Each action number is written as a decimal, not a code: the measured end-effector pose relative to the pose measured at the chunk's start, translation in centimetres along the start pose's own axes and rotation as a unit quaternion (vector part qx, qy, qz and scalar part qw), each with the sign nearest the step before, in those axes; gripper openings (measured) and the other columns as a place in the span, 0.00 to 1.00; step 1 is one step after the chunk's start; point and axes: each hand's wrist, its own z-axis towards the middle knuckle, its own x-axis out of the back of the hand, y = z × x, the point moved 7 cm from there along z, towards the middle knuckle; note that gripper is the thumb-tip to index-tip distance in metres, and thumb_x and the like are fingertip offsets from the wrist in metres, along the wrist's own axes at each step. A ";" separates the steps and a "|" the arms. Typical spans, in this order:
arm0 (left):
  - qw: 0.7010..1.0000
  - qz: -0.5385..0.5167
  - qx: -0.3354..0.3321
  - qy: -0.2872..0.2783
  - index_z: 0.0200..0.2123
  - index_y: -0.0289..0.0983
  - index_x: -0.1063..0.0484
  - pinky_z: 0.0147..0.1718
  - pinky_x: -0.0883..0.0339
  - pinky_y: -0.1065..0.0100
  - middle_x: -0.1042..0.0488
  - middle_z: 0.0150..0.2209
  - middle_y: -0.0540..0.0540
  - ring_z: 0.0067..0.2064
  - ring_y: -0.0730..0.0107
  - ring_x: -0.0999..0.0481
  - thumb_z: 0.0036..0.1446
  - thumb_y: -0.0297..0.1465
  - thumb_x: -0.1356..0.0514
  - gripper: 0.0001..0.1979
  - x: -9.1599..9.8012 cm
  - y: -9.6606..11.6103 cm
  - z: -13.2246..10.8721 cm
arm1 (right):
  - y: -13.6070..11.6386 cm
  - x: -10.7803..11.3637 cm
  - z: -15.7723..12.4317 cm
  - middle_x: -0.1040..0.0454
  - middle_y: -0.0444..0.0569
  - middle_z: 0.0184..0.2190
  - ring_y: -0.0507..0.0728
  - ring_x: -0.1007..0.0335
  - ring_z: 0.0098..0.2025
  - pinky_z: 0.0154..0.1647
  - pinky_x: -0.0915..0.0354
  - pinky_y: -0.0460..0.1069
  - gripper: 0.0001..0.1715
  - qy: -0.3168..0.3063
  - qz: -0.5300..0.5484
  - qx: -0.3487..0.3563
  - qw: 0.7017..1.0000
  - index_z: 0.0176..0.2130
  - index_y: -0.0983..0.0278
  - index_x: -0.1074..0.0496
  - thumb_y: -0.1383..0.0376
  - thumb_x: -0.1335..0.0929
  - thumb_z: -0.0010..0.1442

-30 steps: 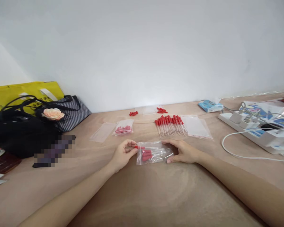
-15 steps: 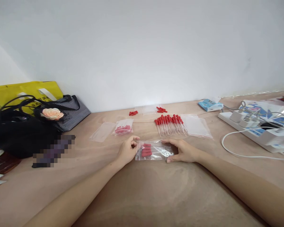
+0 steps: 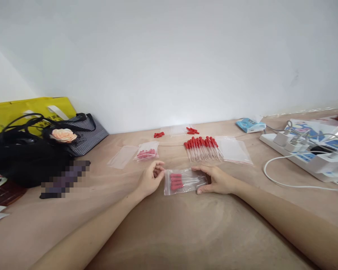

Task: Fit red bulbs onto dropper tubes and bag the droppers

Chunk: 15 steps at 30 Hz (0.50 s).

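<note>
A clear zip-lock bag [image 3: 188, 189] lies in front of me, with several red-bulbed droppers [image 3: 176, 182] inside, bulbs toward the left. My right hand [image 3: 214, 180] holds the bag's right end, thumb at the near edge and fingers at the far edge. My left hand [image 3: 152, 177] is beside the bag's upper left corner, fingers loosely curled and apart from the thumb, with nothing seen in them. Beyond my hands lies a row of red-bulbed droppers [image 3: 202, 148]. Left of it is a pile of filled bags [image 3: 147, 151].
Flat plastic bags [image 3: 233, 150] lie right of the dropper row, another clear bag [image 3: 122, 156] far left. Loose red bulbs [image 3: 159, 134] sit near the wall. A tissue pack [image 3: 250, 125], a power strip [image 3: 307, 157] with cables, and a black bag [image 3: 25, 161] flank the table [image 3: 169, 232].
The bag has shifted slightly right and toward me, and has tilted. My left hand has come off its corner a little. My right hand stays at the right end.
</note>
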 end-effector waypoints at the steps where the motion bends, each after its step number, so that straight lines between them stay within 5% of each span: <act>1: 1.000 0.008 -0.006 0.020 0.37 0.35 0.35 0.27 0.38 0.72 0.30 0.28 0.49 0.27 0.74 0.32 0.48 0.29 0.46 0.11 0.5 0.0 0.4 | 0.0 0.0 0.0 0.33 0.55 0.45 0.60 0.37 0.46 0.46 0.39 0.55 0.41 0.000 -0.001 0.001 1.000 0.51 0.64 0.39 0.48 0.31 0.43; 5: 0.999 0.048 -0.015 0.000 0.32 0.34 0.32 0.30 0.37 0.71 0.29 0.29 0.48 0.29 0.72 0.31 0.48 0.29 0.45 0.07 0.0 0.4 3.5 | -0.1 -0.1 0.1 0.33 0.55 0.45 0.60 0.37 0.46 0.46 0.40 0.56 0.40 -0.006 -0.010 0.005 1.000 0.51 0.64 0.39 0.47 0.31 0.43; 9: 0.997 0.059 0.006 -0.050 0.27 0.35 0.29 0.32 0.37 0.70 0.26 0.27 0.48 0.30 0.70 0.29 0.44 0.27 0.41 0.04 -3.5 0.7 8.1 | -0.4 -0.1 0.0 0.34 0.56 0.46 0.61 0.38 0.47 0.47 0.41 0.56 0.39 -0.010 -0.034 0.013 0.999 0.52 0.65 0.40 0.47 0.33 0.46; 15: 0.995 0.059 0.081 -0.014 0.31 0.33 0.30 0.33 0.38 0.68 0.26 0.31 0.43 0.33 0.65 0.28 0.44 0.33 0.39 0.11 -8.1 0.3 13.8 | -0.7 -0.3 -0.2 0.34 0.56 0.46 0.61 0.39 0.48 0.47 0.41 0.56 0.38 -0.024 -0.060 0.011 0.998 0.53 0.65 0.41 0.47 0.35 0.49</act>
